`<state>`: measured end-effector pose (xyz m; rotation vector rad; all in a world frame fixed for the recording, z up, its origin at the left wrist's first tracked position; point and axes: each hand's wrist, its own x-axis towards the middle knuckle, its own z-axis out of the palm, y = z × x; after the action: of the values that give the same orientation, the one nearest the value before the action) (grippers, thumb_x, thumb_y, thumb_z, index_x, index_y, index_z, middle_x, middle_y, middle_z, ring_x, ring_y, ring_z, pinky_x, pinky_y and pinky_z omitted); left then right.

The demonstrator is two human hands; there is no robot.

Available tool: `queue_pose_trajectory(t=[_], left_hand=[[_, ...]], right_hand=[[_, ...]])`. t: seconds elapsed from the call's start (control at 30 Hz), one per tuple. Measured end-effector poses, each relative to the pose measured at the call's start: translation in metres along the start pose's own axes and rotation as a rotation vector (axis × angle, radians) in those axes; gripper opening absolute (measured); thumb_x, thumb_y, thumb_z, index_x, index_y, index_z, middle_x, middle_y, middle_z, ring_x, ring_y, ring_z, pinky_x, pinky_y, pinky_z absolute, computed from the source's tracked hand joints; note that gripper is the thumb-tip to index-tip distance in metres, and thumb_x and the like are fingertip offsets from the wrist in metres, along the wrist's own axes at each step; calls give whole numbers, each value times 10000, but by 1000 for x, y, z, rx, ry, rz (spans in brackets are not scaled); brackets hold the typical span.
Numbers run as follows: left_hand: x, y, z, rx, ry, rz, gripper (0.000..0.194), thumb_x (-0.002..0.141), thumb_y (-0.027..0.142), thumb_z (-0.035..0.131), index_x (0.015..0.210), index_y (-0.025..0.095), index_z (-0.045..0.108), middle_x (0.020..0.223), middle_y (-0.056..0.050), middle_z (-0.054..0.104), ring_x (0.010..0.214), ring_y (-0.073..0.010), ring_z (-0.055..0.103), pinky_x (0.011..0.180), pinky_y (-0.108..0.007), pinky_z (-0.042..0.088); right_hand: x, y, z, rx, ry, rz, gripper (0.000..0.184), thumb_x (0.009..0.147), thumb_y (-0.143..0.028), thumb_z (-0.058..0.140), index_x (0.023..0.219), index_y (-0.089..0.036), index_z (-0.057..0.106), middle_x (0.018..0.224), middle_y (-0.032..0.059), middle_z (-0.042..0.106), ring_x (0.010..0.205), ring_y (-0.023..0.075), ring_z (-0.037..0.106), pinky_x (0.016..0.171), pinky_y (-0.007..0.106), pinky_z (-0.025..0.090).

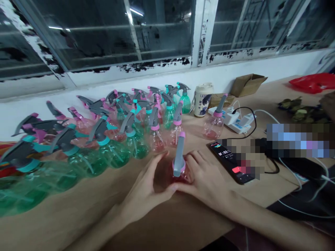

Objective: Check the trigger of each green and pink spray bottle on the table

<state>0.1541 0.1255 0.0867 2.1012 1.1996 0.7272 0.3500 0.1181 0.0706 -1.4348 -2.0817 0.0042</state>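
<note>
A clear pink spray bottle [180, 170] with a grey trigger and pink collar stands upright on the brown table in front of me. My right hand [204, 176] curls around its right side. On the other side, my left hand [146, 184] forms a wide curve with thumb and fingers apart. The left thumb tip meets the right thumb at the bottle's near side, and a gap shows between the left palm and the bottle. Just beyond stand two more pink spray bottles [157, 141]. Green spray bottles [110, 151] line up to the left.
Several more pink and green bottles crowd toward the wall. At the right are a lone pink bottle [214, 126], a phone [222, 158] showing a timer, a power strip [237, 123] and cables. A paper cup [202, 99], cardboard box [246, 85] and red bag [314, 83] sit farther back.
</note>
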Motion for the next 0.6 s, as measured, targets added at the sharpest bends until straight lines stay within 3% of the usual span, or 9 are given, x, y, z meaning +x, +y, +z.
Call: queue_pose_trajectory(t=[0.13,0.27,0.37,0.5,0.6], left_hand=[[-3,15,-11,-55,30,35,635,763,315,654,1323,282,355,1306,-81,530,1151,-281,545,970,-489,459],[-11,20,-20,-76,137,3,582,755,315,667,1267,252,399,1156,-67,608,1014,-248,615,897,-437,504],[-18,15,-27,-105,220,3,479,784,315,648,1211,239,445,1073,-49,636,963,-223,629,865,-394,513],[-26,3,-34,-181,281,1,356,839,254,580,1182,233,490,1159,-45,614,1065,-198,590,953,-364,459],[-28,-8,-38,-229,329,-37,326,831,235,573,1153,224,517,1033,-29,660,952,-181,631,891,-350,494]], right_hand=[[0,-27,15,82,-18,-98,541,746,-694,486,861,-172,567,874,111,617,827,276,561,667,423,502],[3,-52,30,143,-17,-124,596,710,-716,509,898,-154,572,865,98,627,825,268,575,740,433,489],[5,-69,43,188,0,-133,607,692,-731,519,898,-164,584,838,86,640,791,255,591,731,419,477],[8,-86,62,195,55,-168,657,682,-760,492,880,-142,594,818,118,653,737,265,599,686,425,460],[13,-95,71,217,59,-184,688,692,-754,490,934,-117,590,864,140,659,775,280,604,713,440,452]])
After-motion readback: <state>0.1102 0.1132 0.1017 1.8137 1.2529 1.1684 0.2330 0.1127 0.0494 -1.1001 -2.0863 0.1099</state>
